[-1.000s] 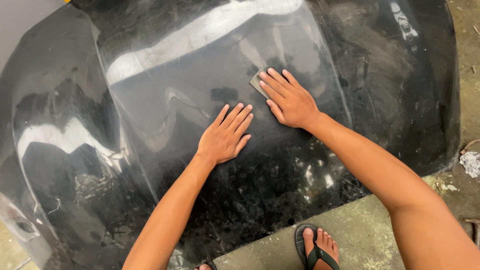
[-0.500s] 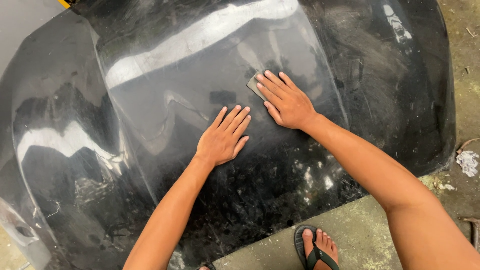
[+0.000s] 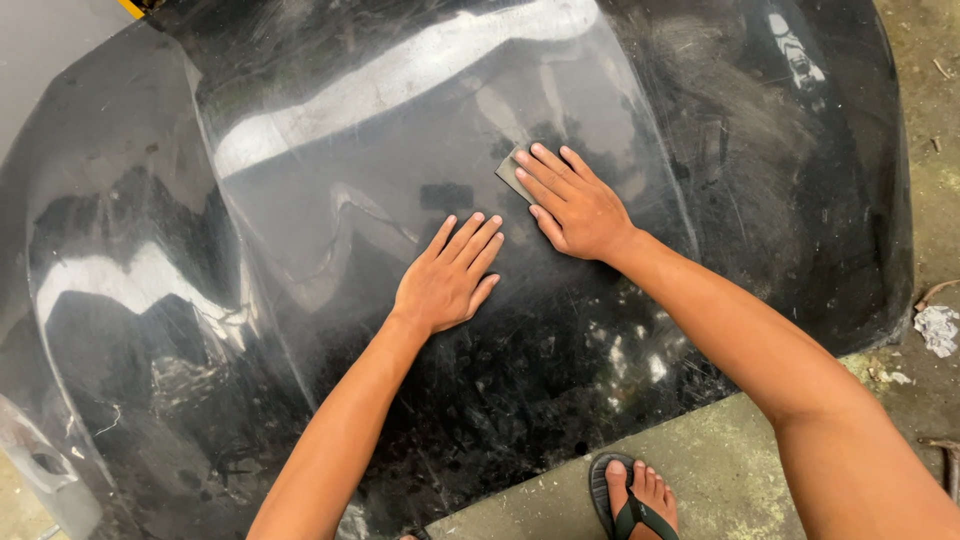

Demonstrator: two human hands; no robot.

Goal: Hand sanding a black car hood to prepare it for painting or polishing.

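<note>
**Sanding pad flat on the black panel, dull patch around the hands**

While the fingers (image 3: 548, 172) of the right hand (image 3: 578, 208) lie stretched out and close together, they press a small grey sanding pad (image 3: 512, 172) flat against the black panel (image 3: 300, 260); only the pad's left corner peeks out from under the fingertips. No curl, no pinch, just a flat palm-down press. The left hand (image 3: 445, 283) is just beside it, fingers spread and straight, holding nothing, resting bare on the panel's surface.

Out from the hands, the middle strip looks hazy and scuffed, with fine scratches up towards the far right. To my eye that part has been rubbed already. The left side is glossy and mirrors the sky, so it seems untouched, and pale flecks dot the near edge. Below, a foot in a sandal (image 3: 633, 500) stands on the concrete floor (image 3: 720, 470), and a crumpled scrap of paper (image 3: 938, 328) lies to the right.
</note>
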